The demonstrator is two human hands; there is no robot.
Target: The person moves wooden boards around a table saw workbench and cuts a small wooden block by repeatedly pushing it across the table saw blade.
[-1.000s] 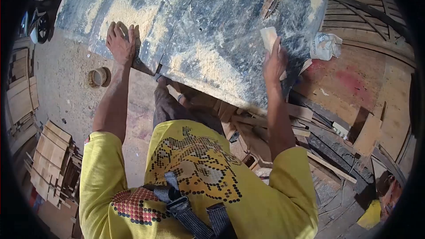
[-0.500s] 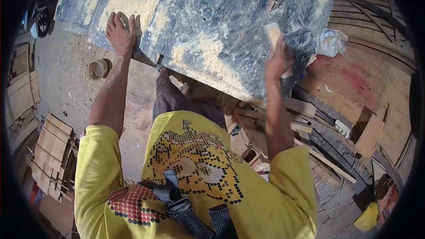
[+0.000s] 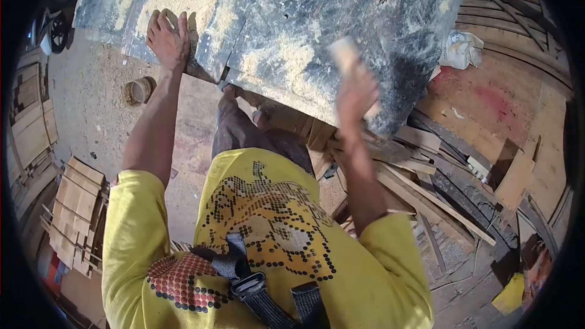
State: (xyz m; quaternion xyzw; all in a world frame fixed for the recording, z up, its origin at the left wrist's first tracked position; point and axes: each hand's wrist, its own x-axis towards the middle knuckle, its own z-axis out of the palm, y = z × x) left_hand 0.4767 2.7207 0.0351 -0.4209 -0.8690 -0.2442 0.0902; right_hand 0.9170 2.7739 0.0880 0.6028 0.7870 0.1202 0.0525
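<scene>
My left hand (image 3: 167, 39) lies on the front edge of the dark, worn tabletop (image 3: 359, 9), fingers stretched out and slightly apart, with sawdust (image 3: 183, 5) beyond them. In my right hand (image 3: 357, 94) is a pale flat block (image 3: 344, 53), probably wood, gripped so that its far end sticks out past the fingers. Motion blurs both hand and block. They are over the right part of the tabletop; whether the block touches the surface I cannot tell. More sawdust (image 3: 280, 58) lies to the left of the block.
A round tub (image 3: 139, 91) stands on the floor at left, near stacked wooden boards (image 3: 76, 207). A crumpled white bag (image 3: 461, 49) lies right of the tabletop. Loose planks and wood strips (image 3: 426, 198) clutter the floor at lower right, near a white power strip (image 3: 478, 167).
My right hand has swept left across the tabletop and slightly toward me, with the pale block in it. My left hand stays in place on the edge.
</scene>
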